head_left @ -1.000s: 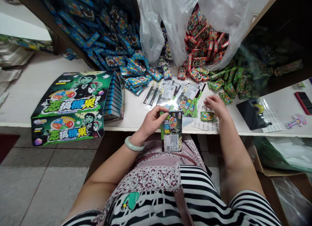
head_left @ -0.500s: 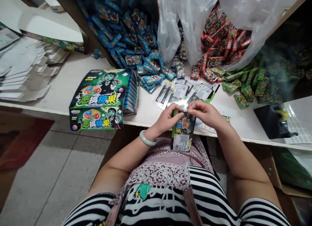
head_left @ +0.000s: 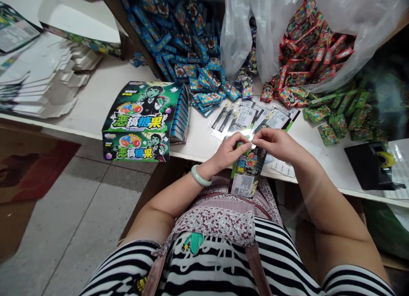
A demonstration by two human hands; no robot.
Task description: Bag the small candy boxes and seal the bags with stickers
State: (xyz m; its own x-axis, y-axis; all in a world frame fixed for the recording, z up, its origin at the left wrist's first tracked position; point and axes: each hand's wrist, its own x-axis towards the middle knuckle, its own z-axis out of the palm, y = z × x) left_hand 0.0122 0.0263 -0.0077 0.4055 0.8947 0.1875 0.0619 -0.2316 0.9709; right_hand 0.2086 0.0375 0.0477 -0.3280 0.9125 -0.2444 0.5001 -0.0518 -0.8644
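My left hand (head_left: 230, 150) and my right hand (head_left: 277, 143) both pinch the top edge of a green printed pouch (head_left: 247, 173), which hangs upright over my lap at the white table's front edge (head_left: 198, 150). A pale green bangle sits on my left wrist. Just beyond my hands lies a fan of flat printed pouches (head_left: 252, 117) in clear sleeves. A sheet of small labels (head_left: 284, 168) lies under my right wrist.
A green display carton (head_left: 143, 119) filled with blue boxes stands at the left. Heaps of blue boxes (head_left: 188, 44), red boxes in a clear plastic bag (head_left: 306, 53) and green boxes (head_left: 345, 113) lie behind. A black tape dispenser (head_left: 370, 166) is at right. Flat cardboard blanks (head_left: 38, 81) are stacked far left.
My right hand left the small green box on the table and came to the pouch's top edge beside my left hand. My head turned, shifting the whole scene rightward.
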